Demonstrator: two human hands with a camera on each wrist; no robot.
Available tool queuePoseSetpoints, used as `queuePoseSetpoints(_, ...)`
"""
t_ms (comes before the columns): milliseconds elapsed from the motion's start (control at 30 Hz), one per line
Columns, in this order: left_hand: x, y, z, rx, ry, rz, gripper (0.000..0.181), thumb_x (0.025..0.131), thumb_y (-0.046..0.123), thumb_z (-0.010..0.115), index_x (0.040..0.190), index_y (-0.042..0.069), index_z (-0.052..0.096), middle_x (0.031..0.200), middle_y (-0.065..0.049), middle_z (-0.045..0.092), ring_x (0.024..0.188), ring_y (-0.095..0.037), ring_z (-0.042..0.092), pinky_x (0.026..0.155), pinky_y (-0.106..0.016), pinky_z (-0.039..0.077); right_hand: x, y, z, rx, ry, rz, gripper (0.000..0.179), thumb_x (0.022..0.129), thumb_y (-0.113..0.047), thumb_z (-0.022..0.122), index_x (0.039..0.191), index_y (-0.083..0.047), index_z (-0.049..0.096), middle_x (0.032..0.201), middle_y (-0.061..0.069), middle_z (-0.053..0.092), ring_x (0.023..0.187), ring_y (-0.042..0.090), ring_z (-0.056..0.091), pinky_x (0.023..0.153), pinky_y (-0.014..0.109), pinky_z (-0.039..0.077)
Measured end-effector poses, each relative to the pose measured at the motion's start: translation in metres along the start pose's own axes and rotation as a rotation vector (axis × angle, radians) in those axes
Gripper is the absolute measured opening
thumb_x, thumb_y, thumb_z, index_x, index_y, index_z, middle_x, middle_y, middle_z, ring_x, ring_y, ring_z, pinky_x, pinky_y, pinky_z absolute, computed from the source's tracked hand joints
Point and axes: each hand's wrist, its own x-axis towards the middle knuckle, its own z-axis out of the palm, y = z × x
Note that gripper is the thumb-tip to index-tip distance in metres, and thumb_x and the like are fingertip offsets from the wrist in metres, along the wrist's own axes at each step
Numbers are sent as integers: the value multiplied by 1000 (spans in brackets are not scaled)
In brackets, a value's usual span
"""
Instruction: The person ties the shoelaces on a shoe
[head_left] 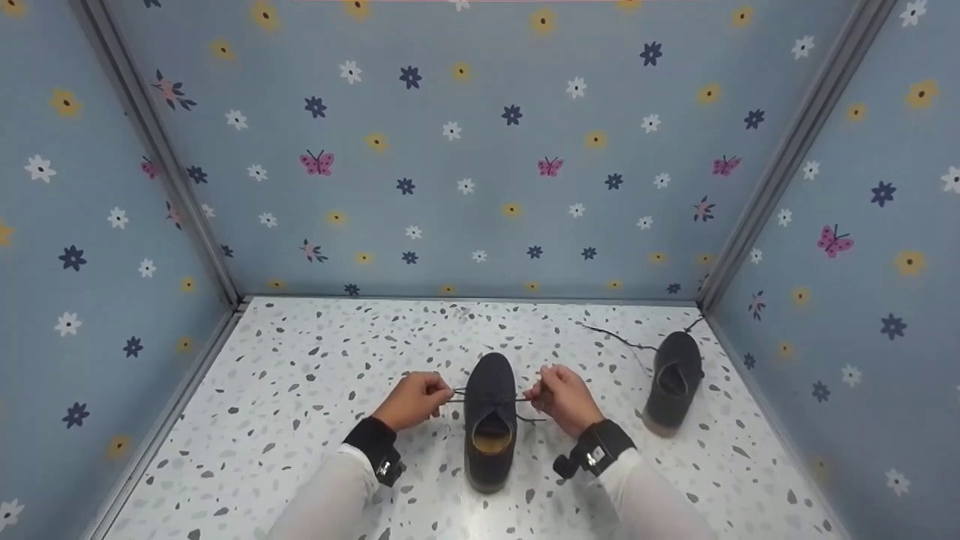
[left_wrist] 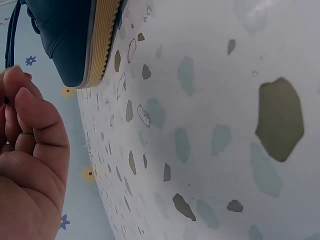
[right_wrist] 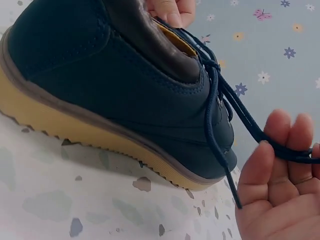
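Your two hands sit beside the dark shoe (head_left: 490,420) on the speckled floor (head_left: 300,390). Left hand (head_left: 412,400) and right hand (head_left: 564,397) each pinch a lace (right_wrist: 250,125) end, pulled sideways. No bow shows yet, so the tying looks barely begun.

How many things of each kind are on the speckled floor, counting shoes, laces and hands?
Shoes: 2, the shoe between the hands and the shoe at the right wall
Laces: 2, the pulled lace and the loose lace
Hands: 2, left hand and right hand
Total: 6
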Motion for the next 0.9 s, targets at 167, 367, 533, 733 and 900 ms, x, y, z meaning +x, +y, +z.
queuePoseSetpoints(167,1,5,-2,5,-2,1,19,102,13,65,95,-2,73,84,-22,71,62,-9,60,57,-22,46,-1,-4,-5,-92,32,-6,21,113,-20,44,98,-7,50,94,8,74,95,19,75,91,38,61)
queuePoseSetpoints(367,3,11,-4,27,-1,-15,16,101,14,66,92,3,74,74,-4,69,61,-10,61,60,-25,48,-3,-9,-11,-219,71,-4,22,111,-22,50,99,-5,56,99,9,75,92,19,75,83,36,62)
queuePoseSetpoints(533,3,13,-7,59,6,-44,16,101,19,67,94,7,75,76,0,69,66,-19,67,62,-27,48,-6,-11,-14,-326,104,-3,23,109,-23,54,95,-5,59,97,10,77,89,18,75,77,34,62)
queuePoseSetpoints(733,1,17,-12,83,11,-34,14,101,19,68,97,8,77,82,-1,74,70,-23,71,65,-28,51,-5,-14,-16,-421,128,0,24,106,-23,59,88,-6,60,92,10,76,85,19,76,78,37,64)
queuePoseSetpoints(900,-2,20,-16,98,10,-6,14,101,17,68,100,6,77,82,-2,75,64,-11,66,66,-28,52,-5,-16,-18,-509,124,-11,24,105,-23,61,88,-7,62,90,9,76,83,17,75,76,34,63)
